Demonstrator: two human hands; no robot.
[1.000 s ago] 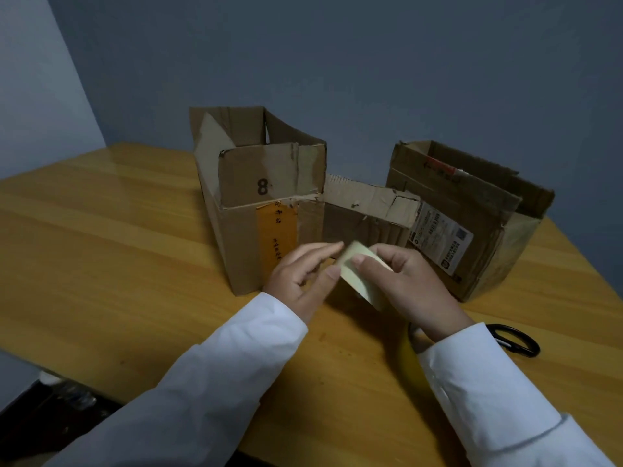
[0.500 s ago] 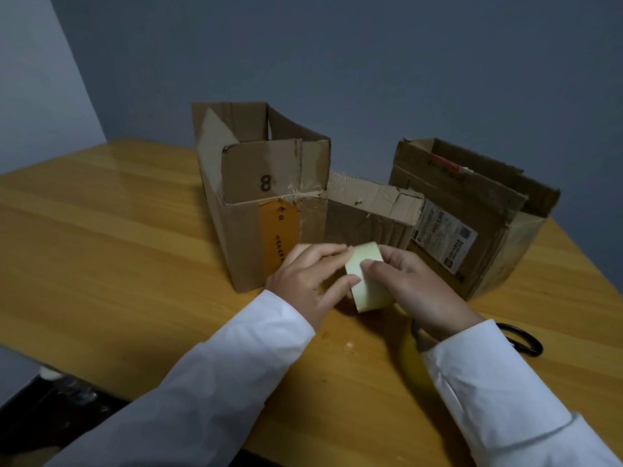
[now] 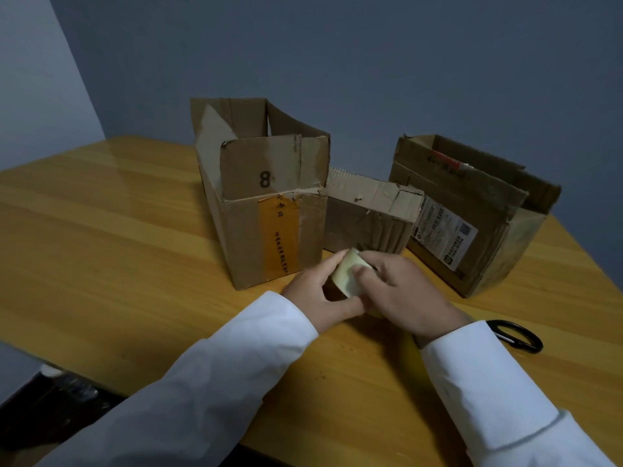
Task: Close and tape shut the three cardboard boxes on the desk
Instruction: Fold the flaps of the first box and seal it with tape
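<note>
Both my left hand (image 3: 325, 294) and right hand (image 3: 404, 298) grip the tape roll (image 3: 349, 276) (all three boxes unsealed); taping not yet begun.

brown boxes (image 3: 269, 210), orange tape strip (image 3: 279, 235), black scissors (image 3: 515, 335).

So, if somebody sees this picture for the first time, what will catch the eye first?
Probably the two hands in white sleeves, the left hand and right hand, holding a roll of tape together at the desk's near middle. Behind them stand three open boxes: a tall box marked 8, a low box, and a labelled box to the right. Black scissors lie by the right sleeve.
</note>
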